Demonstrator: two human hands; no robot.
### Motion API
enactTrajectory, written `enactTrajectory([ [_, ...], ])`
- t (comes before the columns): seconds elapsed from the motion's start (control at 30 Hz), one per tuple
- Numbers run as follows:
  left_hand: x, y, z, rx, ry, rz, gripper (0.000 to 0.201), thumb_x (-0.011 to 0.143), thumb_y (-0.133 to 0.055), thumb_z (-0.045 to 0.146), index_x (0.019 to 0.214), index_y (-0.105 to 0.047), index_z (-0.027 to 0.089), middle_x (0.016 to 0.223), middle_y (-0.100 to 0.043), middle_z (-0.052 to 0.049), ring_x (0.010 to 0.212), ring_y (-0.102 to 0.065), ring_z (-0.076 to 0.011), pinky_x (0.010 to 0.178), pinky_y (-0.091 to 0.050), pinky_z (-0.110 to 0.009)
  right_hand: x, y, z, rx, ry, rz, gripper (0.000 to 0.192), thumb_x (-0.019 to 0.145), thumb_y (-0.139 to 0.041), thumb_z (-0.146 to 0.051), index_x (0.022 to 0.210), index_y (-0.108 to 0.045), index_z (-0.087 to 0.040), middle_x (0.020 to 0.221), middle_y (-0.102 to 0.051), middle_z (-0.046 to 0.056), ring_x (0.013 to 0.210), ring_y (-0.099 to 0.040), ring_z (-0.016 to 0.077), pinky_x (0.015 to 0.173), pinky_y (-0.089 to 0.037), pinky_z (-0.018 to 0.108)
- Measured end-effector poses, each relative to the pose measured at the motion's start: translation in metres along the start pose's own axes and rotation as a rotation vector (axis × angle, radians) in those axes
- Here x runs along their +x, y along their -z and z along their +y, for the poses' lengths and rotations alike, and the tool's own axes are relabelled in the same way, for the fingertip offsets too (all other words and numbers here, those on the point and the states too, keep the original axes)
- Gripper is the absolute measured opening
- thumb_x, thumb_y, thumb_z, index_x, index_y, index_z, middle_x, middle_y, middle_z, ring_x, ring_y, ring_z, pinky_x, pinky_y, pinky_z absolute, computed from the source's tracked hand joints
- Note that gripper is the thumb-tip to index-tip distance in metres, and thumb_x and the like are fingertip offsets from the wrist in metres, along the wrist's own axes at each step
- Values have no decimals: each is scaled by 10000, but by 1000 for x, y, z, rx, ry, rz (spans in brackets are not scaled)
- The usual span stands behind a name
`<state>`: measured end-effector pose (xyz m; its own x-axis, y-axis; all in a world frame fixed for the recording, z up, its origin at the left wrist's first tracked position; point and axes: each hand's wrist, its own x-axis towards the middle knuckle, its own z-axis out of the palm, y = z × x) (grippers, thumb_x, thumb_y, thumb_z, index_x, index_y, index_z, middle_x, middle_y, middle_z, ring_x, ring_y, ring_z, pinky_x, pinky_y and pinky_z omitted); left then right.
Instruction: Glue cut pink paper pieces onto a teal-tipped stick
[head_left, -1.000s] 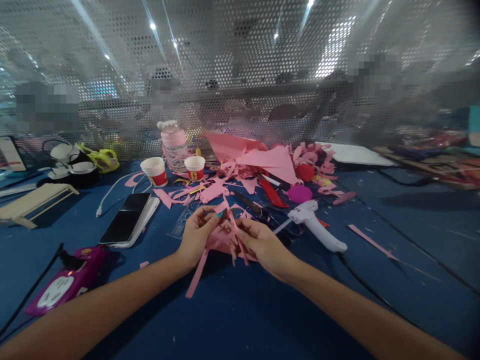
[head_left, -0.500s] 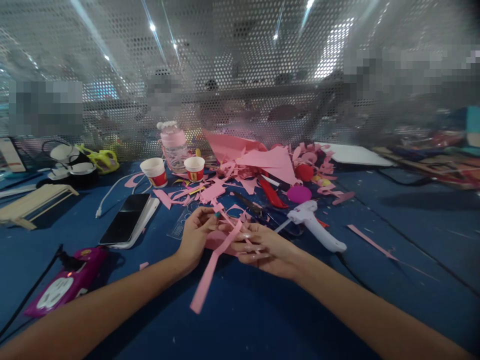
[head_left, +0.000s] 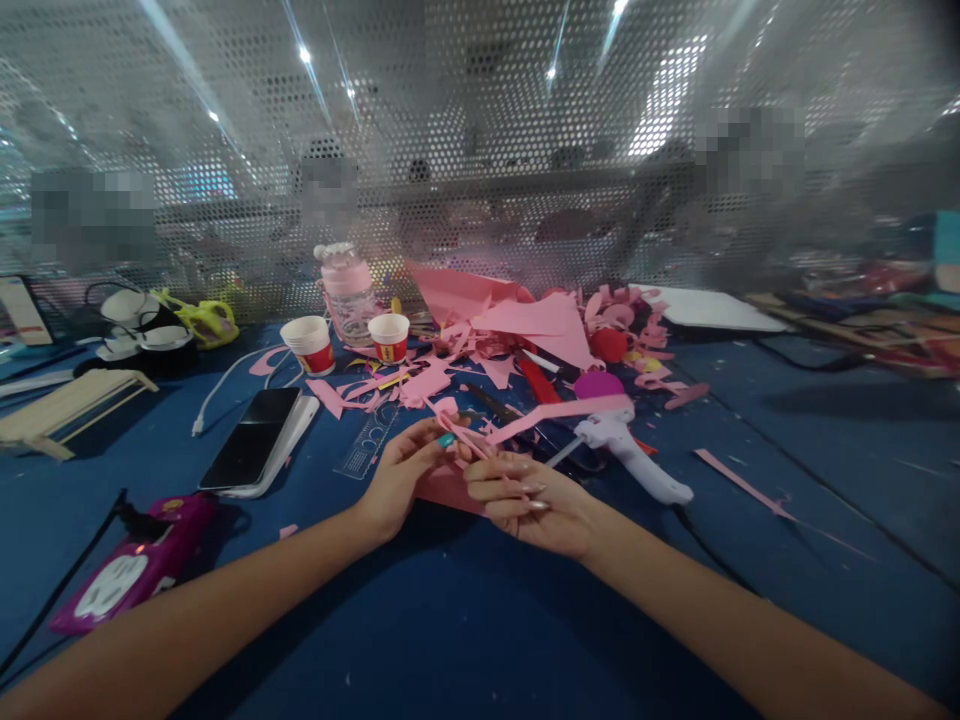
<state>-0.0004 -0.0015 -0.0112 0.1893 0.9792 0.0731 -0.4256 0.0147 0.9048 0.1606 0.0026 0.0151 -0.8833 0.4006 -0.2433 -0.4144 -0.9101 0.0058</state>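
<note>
Between my two hands is a long pink strip, probably paper or foam. My left hand pinches it with thumb and forefinger, a teal nail showing on the thumb. The fingers of my right hand are curled round the strip's lower part, close to the left fingertips. The strip's free end points right, passing over the white glue gun. A pink sheet lies beneath the hands. Left of them is a clear stencil ruler, and dark-bladed scissors lie just beyond.
A heap of pink sheets and scraps spreads behind the hands, with a red-handled cutter and a purple disc. Paper cups, a bottle, a phone and a purple power strip stand leftward. A perforated metal screen closes the back.
The strip's free end has swung from hanging down in front of my hands to pointing right over the glue gun. Both hands stay close together, with fingers slightly shifted.
</note>
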Motion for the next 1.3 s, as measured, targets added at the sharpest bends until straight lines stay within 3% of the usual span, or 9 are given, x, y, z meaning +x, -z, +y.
enactTrajectory([
  [0.27, -5, -2, 5, -46, -41, 13, 234, 707, -607, 276, 898, -674, 160, 973, -680, -81, 887, -622, -205, 883, -429, -343, 4, 9, -6, -58, -1, -22, 297, 931, -204, -125, 661, -318, -171, 499, -303, -71, 346, -296, 14, 316, -237, 72],
  [0.43, -5, 2, 0, -15, -35, 20, 254, 711, -631, 294, 936, -677, 186, 911, -697, -58, 857, -634, -199, 861, -449, -334, 5, 12, -6, -132, -3, -67, 292, 925, -221, -135, 657, -335, -162, 497, -264, -74, 342, -288, 11, 323, -253, 70],
  [0.6, -6, 1, 0, 21, -49, 46, 220, 736, -606, 314, 911, -689, 208, 983, -680, -43, 934, -609, -200, 921, -416, -337, 5, 13, -6, -164, -2, -70, 233, 905, -260, -90, 710, -376, -147, 507, -295, -71, 341, -284, 16, 316, -255, 73],
  [0.97, -5, 1, -4, 72, -29, 88, 232, 744, -596, 321, 881, -678, 153, 882, -693, -60, 879, -622, -197, 895, -429, -338, 5, 10, -3, -185, 66, -76, 196, 880, -251, -74, 821, -434, -114, 551, -342, -61, 355, -324, 14, 318, -283, 75],
  [1.3, -5, 1, -1, 206, -72, 106, 247, 780, -552, 326, 919, -657, 150, 876, -687, -47, 847, -626, -179, 866, -440, -320, 6, 13, -5, -218, 38, -140, 245, 885, -237, -101, 683, -369, -146, 505, -321, -63, 341, -300, 4, 335, -277, 61],
])
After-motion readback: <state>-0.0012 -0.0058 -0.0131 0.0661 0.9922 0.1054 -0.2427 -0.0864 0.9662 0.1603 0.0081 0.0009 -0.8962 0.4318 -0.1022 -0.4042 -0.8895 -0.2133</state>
